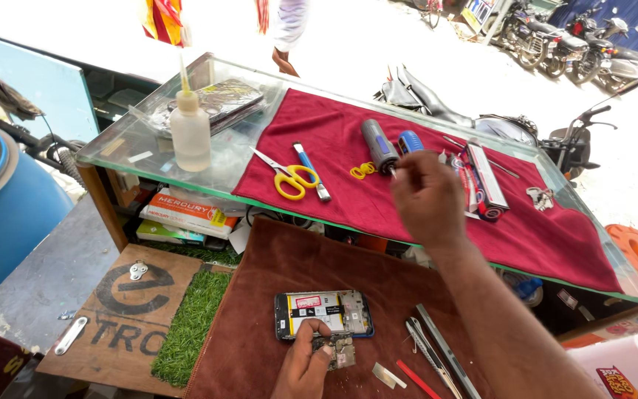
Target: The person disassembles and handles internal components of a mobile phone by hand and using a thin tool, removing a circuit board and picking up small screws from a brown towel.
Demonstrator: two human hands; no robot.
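A dark red cloth (378, 185) is spread over the glass shelf (134, 144). Yellow handles are seen on the scissors (289, 177), at 9 o'clock from a small yellow ring (362, 171). A grey tool (379, 146) and a blue one (410, 141) are laid side by side. At 6 o'clock, a brown cloth (260, 295) is seen under an open phone (323, 313) with a blue rim. At 9 o'clock from the brown cloth a green grass mat (190, 325) is seen, and a big blue barrel (5, 207) farther out.
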